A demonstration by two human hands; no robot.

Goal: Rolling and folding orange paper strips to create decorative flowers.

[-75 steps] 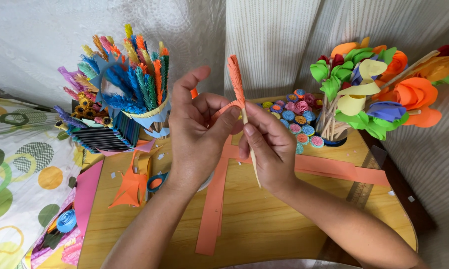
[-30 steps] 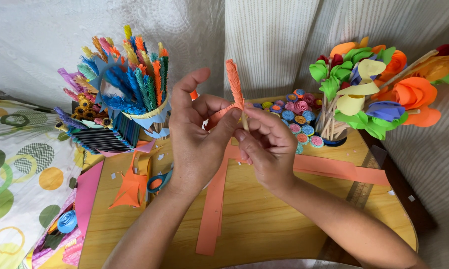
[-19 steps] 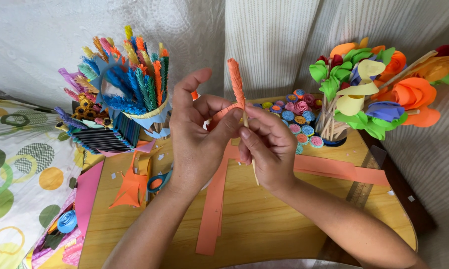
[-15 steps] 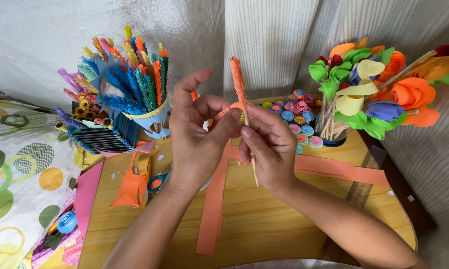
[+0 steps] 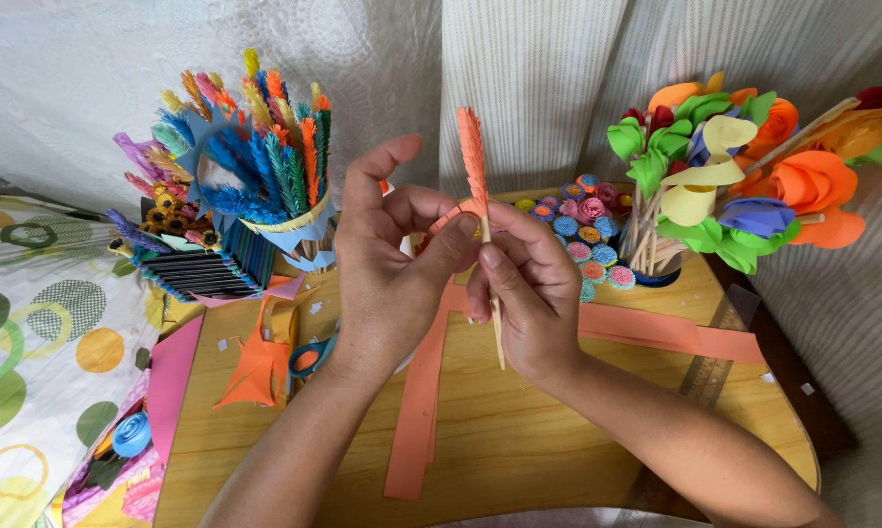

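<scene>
Both hands met above the wooden tabletop (image 5: 519,430): the right hand (image 5: 529,293) pinched a thin wooden stick (image 5: 497,337) upright, the left hand (image 5: 392,264) pressed an orange fringed paper strip (image 5: 472,156) against it. Winding would have needed steady tension and tight, overlapping turns.

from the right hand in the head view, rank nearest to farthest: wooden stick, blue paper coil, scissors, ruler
1. wooden stick, held in the right hand
2. ruler, to its right
3. scissors, left past the left hand
4. blue paper coil, far left
</scene>
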